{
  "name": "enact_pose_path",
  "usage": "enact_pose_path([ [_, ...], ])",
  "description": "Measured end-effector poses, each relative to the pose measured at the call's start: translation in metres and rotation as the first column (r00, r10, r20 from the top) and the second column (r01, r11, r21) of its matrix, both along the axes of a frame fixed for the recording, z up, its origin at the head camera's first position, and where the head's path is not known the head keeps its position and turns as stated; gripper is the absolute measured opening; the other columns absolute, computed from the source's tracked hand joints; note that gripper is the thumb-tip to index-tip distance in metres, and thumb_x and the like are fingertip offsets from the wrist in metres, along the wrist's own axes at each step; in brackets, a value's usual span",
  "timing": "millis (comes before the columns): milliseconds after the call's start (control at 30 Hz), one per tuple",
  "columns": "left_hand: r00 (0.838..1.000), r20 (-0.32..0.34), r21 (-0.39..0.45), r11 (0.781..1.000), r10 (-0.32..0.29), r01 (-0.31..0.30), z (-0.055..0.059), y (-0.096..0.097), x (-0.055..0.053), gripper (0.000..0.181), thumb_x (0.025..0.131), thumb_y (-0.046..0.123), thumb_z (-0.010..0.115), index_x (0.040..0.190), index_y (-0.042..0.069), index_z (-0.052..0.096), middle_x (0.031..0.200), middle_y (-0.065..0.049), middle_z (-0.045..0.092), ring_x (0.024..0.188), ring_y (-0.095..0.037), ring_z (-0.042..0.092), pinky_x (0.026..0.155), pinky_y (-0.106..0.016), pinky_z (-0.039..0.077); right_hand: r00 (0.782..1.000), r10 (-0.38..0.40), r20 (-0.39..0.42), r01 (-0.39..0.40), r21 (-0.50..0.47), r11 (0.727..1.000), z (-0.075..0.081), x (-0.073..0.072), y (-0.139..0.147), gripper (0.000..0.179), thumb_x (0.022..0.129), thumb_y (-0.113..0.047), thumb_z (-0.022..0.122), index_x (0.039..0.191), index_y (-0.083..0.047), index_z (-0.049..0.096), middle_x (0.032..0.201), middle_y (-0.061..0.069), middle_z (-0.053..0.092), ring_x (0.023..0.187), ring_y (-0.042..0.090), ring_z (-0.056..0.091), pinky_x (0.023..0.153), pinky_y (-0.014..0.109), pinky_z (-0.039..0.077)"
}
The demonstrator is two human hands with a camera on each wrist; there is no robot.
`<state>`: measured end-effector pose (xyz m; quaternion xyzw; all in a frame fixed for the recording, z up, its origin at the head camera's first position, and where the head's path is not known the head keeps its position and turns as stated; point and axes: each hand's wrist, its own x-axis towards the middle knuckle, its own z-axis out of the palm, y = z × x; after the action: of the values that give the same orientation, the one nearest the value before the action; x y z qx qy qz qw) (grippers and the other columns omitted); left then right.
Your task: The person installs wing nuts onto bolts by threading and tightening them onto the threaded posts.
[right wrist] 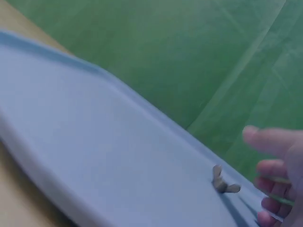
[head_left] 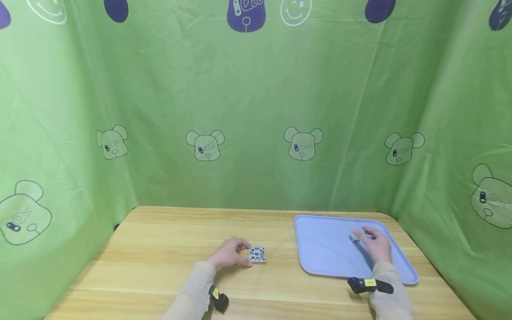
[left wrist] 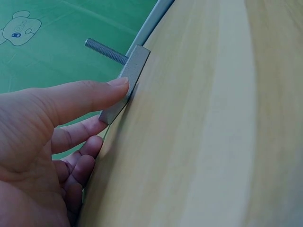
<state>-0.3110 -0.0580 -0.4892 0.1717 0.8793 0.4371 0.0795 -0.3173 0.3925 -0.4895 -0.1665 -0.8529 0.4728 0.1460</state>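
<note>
With thumb and fingers at its edges, my left hand (head_left: 230, 254) grips a small square grey metal block (head_left: 257, 255) on the table. Its upper face has round recesses at the corners. In the left wrist view a threaded bolt (left wrist: 106, 51) stands up out of that block. Over the tray my right hand (head_left: 376, 245) hovers with thumb and fingers apart, and I see nothing held. Just beside its fingers a small grey metal wing nut (head_left: 354, 239) lies on the tray, its two wings plain in the right wrist view.
The pale blue tray (head_left: 328, 253) with a raised rim covers the right part of the wooden table (head_left: 168, 240). A green curtain (head_left: 256, 178) printed with bear heads hangs behind the table and along both sides.
</note>
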Motion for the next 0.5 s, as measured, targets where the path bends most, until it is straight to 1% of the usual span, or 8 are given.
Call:
enact_pose_path([
  [67,1.000,0.000,0.000,1.000,0.000,0.000,0.000,0.000,0.000,0.051,0.065,0.019,0.085,0.112,0.011,0.066,0.113,-0.010,0.060,0.104,-0.025,0.051,0.094,-0.055,0.041,0.999,0.005,0.031,-0.007,0.046,0.999,-0.004,0.000,0.001,0.069,0.090,-0.043,0.065,0.137,0.005,0.049,0.141,0.030,0.047,0.127,0.043,0.045,0.106,0.052,0.035],
  [133,1.000,-0.002,-0.002,1.000,0.000,0.000,0.000,0.000,-0.001,0.050,0.065,0.019,0.085,0.111,0.011,0.066,0.113,-0.010,0.060,0.105,-0.025,0.051,0.094,-0.056,0.041,0.999,0.007,0.044,-0.011,0.082,0.997,-0.006,-0.001,0.001,0.067,0.088,-0.040,0.068,0.133,0.006,0.052,0.139,0.031,0.049,0.127,0.045,0.045,0.107,0.054,0.034],
  [200,1.000,-0.001,-0.004,1.000,0.001,-0.001,0.000,-0.001,-0.001,0.050,0.065,0.018,0.085,0.111,0.011,0.066,0.113,-0.010,0.060,0.105,-0.026,0.050,0.094,-0.056,0.041,0.999,0.008,0.053,-0.014,0.113,0.993,-0.008,-0.001,0.002,0.066,0.087,-0.041,0.069,0.130,0.006,0.055,0.137,0.030,0.051,0.128,0.045,0.045,0.108,0.055,0.032],
  [233,1.000,-0.001,-0.006,1.000,0.002,-0.002,-0.001,-0.001,-0.001,0.050,0.065,0.018,0.085,0.111,0.012,0.066,0.114,-0.010,0.060,0.105,-0.026,0.050,0.094,-0.057,0.041,0.998,0.011,0.055,-0.018,0.127,0.992,-0.008,-0.001,0.002,0.065,0.086,-0.042,0.069,0.129,0.006,0.056,0.136,0.029,0.052,0.128,0.045,0.044,0.109,0.056,0.029],
  [367,1.000,0.001,-0.009,1.000,0.006,-0.006,-0.001,0.000,0.000,0.049,0.065,0.018,0.085,0.110,0.013,0.066,0.114,-0.010,0.059,0.106,-0.026,0.050,0.095,-0.057,0.041,0.999,0.015,0.042,-0.023,0.177,0.984,-0.011,-0.002,0.003,0.057,0.086,-0.037,0.070,0.123,0.005,0.061,0.130,0.028,0.057,0.123,0.045,0.046,0.109,0.059,0.021],
  [433,1.000,0.002,-0.007,1.000,0.006,-0.006,-0.001,0.000,0.000,0.049,0.065,0.019,0.085,0.111,0.013,0.066,0.114,-0.009,0.059,0.106,-0.026,0.050,0.095,-0.057,0.040,1.000,0.016,0.020,-0.019,0.204,0.979,-0.012,-0.003,0.003,0.050,0.085,-0.032,0.071,0.119,0.005,0.063,0.125,0.028,0.060,0.119,0.046,0.047,0.106,0.059,0.019],
  [500,1.000,0.002,-0.004,1.000,0.006,-0.006,-0.001,0.000,0.000,0.050,0.065,0.018,0.085,0.111,0.012,0.066,0.113,-0.009,0.059,0.106,-0.026,0.050,0.095,-0.057,0.040,1.000,0.014,-0.002,-0.013,0.238,0.971,-0.014,-0.004,0.002,0.044,0.084,-0.027,0.071,0.114,0.005,0.066,0.119,0.028,0.064,0.115,0.046,0.050,0.103,0.058,0.021],
])
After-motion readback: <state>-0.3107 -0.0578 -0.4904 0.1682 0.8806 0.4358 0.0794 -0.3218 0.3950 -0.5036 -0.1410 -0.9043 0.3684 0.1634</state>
